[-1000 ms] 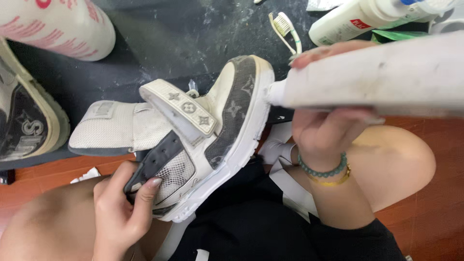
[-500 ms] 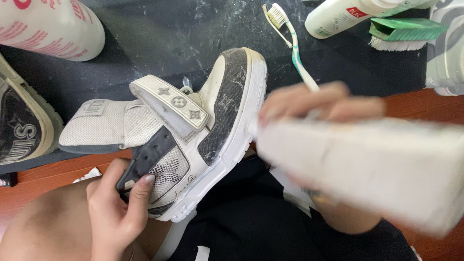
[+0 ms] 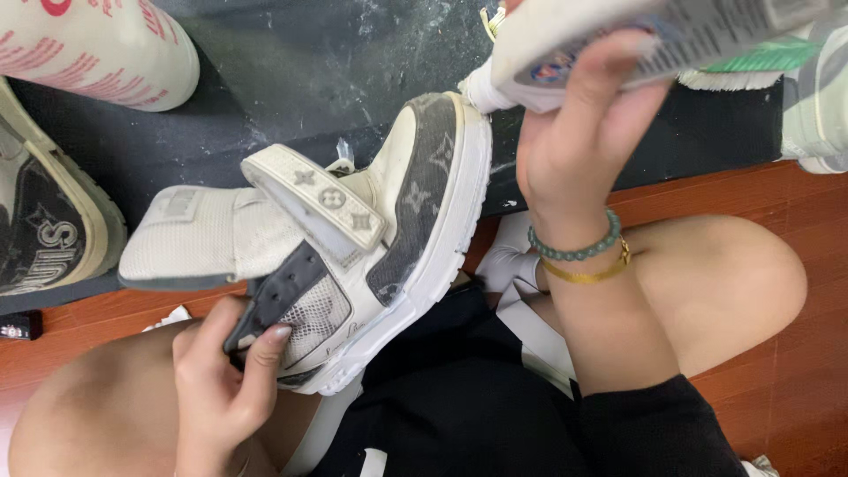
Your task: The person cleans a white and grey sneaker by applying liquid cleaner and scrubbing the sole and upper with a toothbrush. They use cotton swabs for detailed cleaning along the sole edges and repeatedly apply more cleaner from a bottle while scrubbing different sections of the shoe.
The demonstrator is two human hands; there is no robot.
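The person sits low with a chunky white and grey sneaker [image 3: 353, 238] propped across the lap, heel end pinched in the left hand [image 3: 221, 384], whose fingers [image 3: 265, 362] are closed on the mesh side panel near the dark collar. Beyond those fingers the toe points up and away, its rubber rim almost touching the nozzle of a big white squeeze tube [image 3: 636, 40]. The right hand [image 3: 583, 146] is wrapped round that tube, fingers clamped on its body, cap end tilted down toward the toe. What is inside cannot be seen; nothing shows at the nozzle. From where I stand the risk looks like a hard squeeze: too much could land on the grey patterned fabric rather than the rubber edge, or drip onto the black shorts [image 3: 459, 397] under the shoe. The left grip is only on soft mesh, so the sneaker could twist. Past the tube lies a green-backed brush [image 3: 751, 66]; a second shoe [image 3: 49, 234] sits outside the left fingers.
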